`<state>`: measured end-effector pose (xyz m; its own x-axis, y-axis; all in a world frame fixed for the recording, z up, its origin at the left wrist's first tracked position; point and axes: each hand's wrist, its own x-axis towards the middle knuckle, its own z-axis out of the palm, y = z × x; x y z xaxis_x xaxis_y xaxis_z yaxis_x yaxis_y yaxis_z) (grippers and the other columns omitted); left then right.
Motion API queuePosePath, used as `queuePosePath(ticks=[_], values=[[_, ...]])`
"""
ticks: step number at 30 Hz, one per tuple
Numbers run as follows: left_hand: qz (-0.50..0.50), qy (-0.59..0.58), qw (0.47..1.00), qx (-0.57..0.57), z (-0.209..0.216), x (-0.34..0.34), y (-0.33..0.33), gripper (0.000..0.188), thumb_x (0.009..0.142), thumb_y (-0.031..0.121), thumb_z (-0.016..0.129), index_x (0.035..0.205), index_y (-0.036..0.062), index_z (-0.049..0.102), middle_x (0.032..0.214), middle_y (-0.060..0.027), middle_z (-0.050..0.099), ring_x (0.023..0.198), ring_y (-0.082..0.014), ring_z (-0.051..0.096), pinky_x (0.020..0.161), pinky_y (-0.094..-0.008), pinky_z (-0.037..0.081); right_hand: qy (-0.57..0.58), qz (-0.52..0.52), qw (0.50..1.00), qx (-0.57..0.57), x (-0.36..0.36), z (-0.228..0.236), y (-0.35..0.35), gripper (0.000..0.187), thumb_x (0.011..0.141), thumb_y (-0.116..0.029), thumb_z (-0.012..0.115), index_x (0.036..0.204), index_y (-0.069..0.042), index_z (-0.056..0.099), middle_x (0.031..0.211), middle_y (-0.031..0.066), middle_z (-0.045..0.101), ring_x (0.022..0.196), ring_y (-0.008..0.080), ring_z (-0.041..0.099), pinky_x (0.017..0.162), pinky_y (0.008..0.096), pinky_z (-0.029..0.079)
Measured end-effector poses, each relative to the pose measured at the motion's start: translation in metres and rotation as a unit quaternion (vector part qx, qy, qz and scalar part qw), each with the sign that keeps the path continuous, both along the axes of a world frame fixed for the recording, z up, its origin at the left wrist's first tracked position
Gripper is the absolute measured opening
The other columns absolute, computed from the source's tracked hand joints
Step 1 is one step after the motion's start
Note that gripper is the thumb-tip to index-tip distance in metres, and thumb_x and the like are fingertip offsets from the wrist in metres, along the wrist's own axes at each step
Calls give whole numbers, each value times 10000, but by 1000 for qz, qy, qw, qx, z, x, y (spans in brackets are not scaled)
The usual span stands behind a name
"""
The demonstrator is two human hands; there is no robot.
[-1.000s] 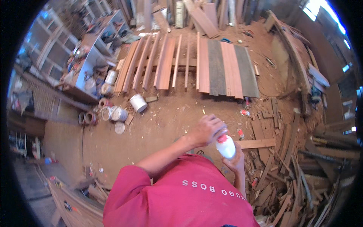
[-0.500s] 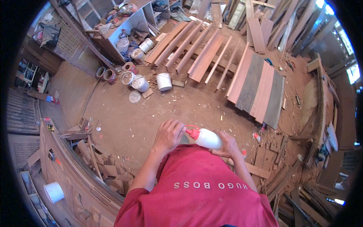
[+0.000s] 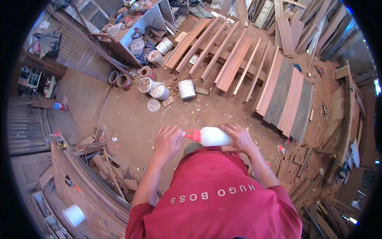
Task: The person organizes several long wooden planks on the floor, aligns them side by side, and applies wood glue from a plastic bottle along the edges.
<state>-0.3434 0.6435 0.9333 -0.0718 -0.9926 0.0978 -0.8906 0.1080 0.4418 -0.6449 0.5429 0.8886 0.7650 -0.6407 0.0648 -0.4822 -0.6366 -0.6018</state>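
Bottle [image 3: 216, 136], held sideways just beyond the red shirt [image 3: 215, 191].
We grip its white body with our right hand [image 3: 238, 138]; our left hand [image 3: 169, 139] curls at the red nozzle [image 3: 194, 136], but we cannot tell if it grips. Well beyond the shirt, we see a bucket [image 3: 186, 89] and boards [image 3: 278, 92].

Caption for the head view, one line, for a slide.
Right hand grips a white squeeze bottle, left hand at its red nozzle; wooden planks lie side by side beyond.
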Motion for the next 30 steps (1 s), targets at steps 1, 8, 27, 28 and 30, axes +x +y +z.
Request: queuePosePath(ticks=[1, 8, 27, 28, 30], values=[[12, 13, 1000, 25, -3, 10, -7, 223, 984, 252, 568, 877, 59, 595, 868, -96, 621, 880, -303, 595, 796, -440, 440, 13, 14, 1000, -4, 9, 0, -15, 862, 576, -384, 829, 1360, -152, 560, 1184, 128, 643, 1049, 362, 630, 867, 475, 537], [-19, -31, 999, 0, 5, 72, -92, 201, 951, 217, 618, 840, 55, 576, 803, -102, 580, 784, -295, 579, 710, -412, 430, 41, 141, 974, 170, 72, 9, -152, 881, 576, -379, 843, 1381, -175, 550, 1215, 122, 649, 1086, 360, 636, 887, 475, 546], [272, 430, 856, -90, -9, 148, -374, 217, 999, 201, 599, 1109, 16, 629, 888, -73, 636, 893, -170, 632, 790, -323, 486, -113, -17, 974, 197, 176, -25, -446, 832, 629, -317, 834, 1370, -73, 543, 1269, 189, 631, 1165, 383, 617, 1002, 472, 506], [278, 432, 856, -63, -16, 144, -386, 219, 992, 180, 606, 1135, 13, 610, 928, -69, 629, 917, -160, 621, 803, -312, 484, -145, -39, 961, 233, 183, -29, -450, 833, 650, -322, 845, 1368, -35, 533, 1291, 208, 623, 1180, 383, 620, 1021, 459, 490], [288, 437, 852, -16, -30, 132, -423, 251, 979, 138, 621, 1188, 9, 571, 1008, -61, 615, 964, -139, 598, 828, -289, 479, -179, -66, 948, 256, 200, -33, -461, 823, 657, -320, 853, 1361, -32, 539, 1279, 197, 630, 1185, 362, 624, 1018, 448, 490]])
